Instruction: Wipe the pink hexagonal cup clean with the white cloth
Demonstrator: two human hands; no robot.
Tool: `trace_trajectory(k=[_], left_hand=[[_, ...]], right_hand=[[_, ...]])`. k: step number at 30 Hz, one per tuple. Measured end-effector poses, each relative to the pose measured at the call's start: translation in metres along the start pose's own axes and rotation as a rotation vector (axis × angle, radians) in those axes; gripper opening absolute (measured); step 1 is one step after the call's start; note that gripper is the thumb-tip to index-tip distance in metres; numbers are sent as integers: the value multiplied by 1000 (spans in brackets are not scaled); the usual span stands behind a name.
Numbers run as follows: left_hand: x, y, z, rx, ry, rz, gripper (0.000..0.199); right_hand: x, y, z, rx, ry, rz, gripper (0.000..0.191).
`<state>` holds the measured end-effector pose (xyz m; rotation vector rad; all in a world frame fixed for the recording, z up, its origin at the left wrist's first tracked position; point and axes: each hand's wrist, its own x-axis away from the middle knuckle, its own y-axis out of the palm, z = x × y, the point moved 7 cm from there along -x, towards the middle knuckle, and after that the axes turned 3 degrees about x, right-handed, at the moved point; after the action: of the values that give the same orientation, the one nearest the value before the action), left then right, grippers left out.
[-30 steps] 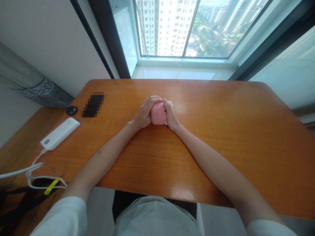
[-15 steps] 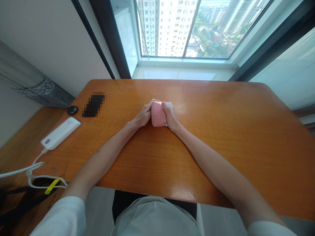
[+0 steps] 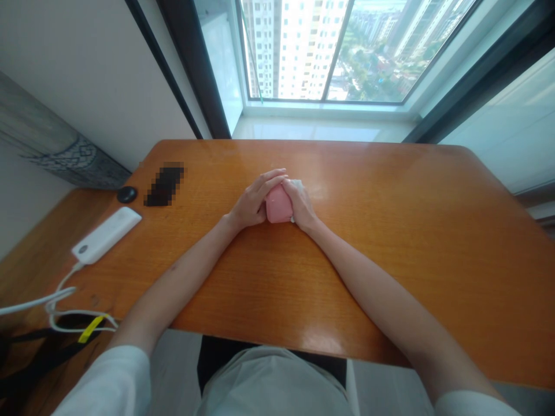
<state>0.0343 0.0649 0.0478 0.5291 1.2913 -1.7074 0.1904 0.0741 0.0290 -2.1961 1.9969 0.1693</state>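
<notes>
A smooth pink object, cup-like in shape (image 3: 278, 207), is held between my two hands over the middle of the wooden table (image 3: 277, 277). My left hand (image 3: 252, 202) curves round its left side, with the fingers reaching over its top and far edge. On the right, my right hand (image 3: 303, 208) grips it, the thumb lying along its upper face. A crumpled white piece, like tissue or cloth (image 3: 297, 184), shows between my right hand and the pink object. The far side and underside of the object are hidden.
At the table's left lie a white power strip (image 3: 107, 234) with a white cable (image 3: 54, 300), a round black object (image 3: 127, 194) and a blurred-out dark item (image 3: 165, 186). A window (image 3: 325, 58) stands beyond the far edge. A black strap with a yellow tag (image 3: 92, 329) lies lower left.
My left hand has shifted up and over the pink object, its fingers now covering more of the top. My right hand and the object have hardly moved.
</notes>
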Motion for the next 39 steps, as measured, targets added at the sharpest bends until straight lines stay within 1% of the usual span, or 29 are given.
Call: trace_trajectory(k=[2, 6, 8, 12, 15, 20, 22, 24, 27, 29, 31, 33, 35, 36, 39], left_hand=[[0, -1, 1, -44, 47, -46, 68], [-2, 1, -3, 3, 28, -63, 74], [-5, 3, -5, 46, -7, -56, 71], [-12, 6, -5, 117, -60, -42, 56], [-12, 9, -10, 158, -152, -33, 52], [4, 21, -37, 253, -382, -30, 46], [10, 26, -46, 265, -431, -27, 49], [14, 27, -50, 265, -448, -14, 49], [14, 24, -46, 227, -424, -4, 46], [12, 19, -38, 178, -373, 9, 53], [8, 11, -27, 125, -273, 57, 62], [5, 4, -14, 69, -136, 89, 61], [3, 2, -4, 12, -24, 63, 60], [2, 3, -2, -11, 5, 37, 62], [1, 5, -3, -40, 6, -22, 72]], right_hand=[[0, 0, 1, 1, 6, -2, 69], [-2, -2, 3, 18, 25, 28, 73], [-3, -4, 5, 9, 18, 47, 74], [-4, -7, 10, -13, 8, 63, 75], [-3, -6, 12, -8, 24, 43, 75], [0, -5, 5, -4, 11, 36, 75], [0, -4, 2, 5, 0, 35, 75], [0, -4, 1, 12, 0, 33, 74], [0, -4, 0, 11, 5, 25, 72], [0, -3, 1, 11, 18, 20, 71], [1, -2, 0, 3, 21, 13, 70], [0, -2, -2, -8, 9, 12, 68], [0, -2, -3, -14, -4, 14, 67], [-1, -2, -3, -12, -7, 16, 68], [-3, -3, -1, -3, -8, 28, 69]])
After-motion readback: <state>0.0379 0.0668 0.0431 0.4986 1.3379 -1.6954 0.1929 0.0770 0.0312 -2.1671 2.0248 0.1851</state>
